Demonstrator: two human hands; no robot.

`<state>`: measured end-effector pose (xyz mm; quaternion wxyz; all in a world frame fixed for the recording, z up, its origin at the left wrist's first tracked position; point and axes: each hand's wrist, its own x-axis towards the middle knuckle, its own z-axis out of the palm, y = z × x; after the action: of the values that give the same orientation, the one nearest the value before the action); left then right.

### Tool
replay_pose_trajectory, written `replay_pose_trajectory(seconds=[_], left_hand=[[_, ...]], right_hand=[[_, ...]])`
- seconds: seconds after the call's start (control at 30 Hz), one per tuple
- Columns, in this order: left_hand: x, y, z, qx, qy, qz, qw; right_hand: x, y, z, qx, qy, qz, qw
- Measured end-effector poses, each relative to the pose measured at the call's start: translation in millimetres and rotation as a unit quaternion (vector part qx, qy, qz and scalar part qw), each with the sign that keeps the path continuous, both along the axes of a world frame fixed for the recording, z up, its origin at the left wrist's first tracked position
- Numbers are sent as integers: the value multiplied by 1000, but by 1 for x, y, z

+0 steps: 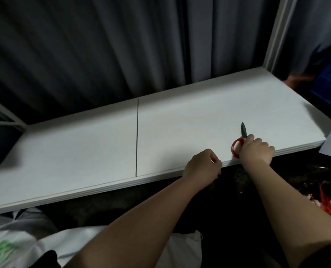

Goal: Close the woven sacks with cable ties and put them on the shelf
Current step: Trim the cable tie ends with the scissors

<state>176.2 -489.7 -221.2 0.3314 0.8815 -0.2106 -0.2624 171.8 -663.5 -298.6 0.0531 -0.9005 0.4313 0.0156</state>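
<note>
Woven sacks (35, 246): white, one with green print, lying low at the bottom left, below the front edge of the shelf board.
Shelf (83, 147): a white board in a white metal frame, with a thin dark seam line running front to back near its middle; grey curtain folds hang behind it.
Left hand (203, 167): at the board's front edge, right of the seam, fingers curled into a fist; whether it holds anything cannot be told.
Scissors (238, 144): red handles, dark blades closed and pointing away from the person, resting on the board near its front edge.
Right hand (257, 149): gripping the scissors' handles, knuckles up.
Blue crate (330, 78): beyond the shelf's right end, blurred.
</note>
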Motion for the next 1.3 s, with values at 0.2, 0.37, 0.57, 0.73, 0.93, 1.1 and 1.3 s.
replay_pose_trajectory(seconds=[0.2,0.37,0.57,0.73,0.93,1.1,1.3], left_hand=[[2,12,15,6,-1,0,1000],[-5,31,54,-8,-6,22,1000],[-44,81,129,-48,-23,53,997],[-88,151,190,-64,-81,80,991],[-152,255,234,-32,-243,122,962],[-198,334,230,-84,-356,170,915],[-214,398,176,-82,-277,294,911]], right_hand=[[-12,-3,8,100,0,-24,995],[-40,24,49,146,-32,-15,989],[-69,101,139,152,-41,89,983],[-103,179,201,161,-78,194,965],[-148,266,238,227,-124,295,920],[-178,331,238,262,-157,351,885],[-200,374,232,328,-151,378,852]])
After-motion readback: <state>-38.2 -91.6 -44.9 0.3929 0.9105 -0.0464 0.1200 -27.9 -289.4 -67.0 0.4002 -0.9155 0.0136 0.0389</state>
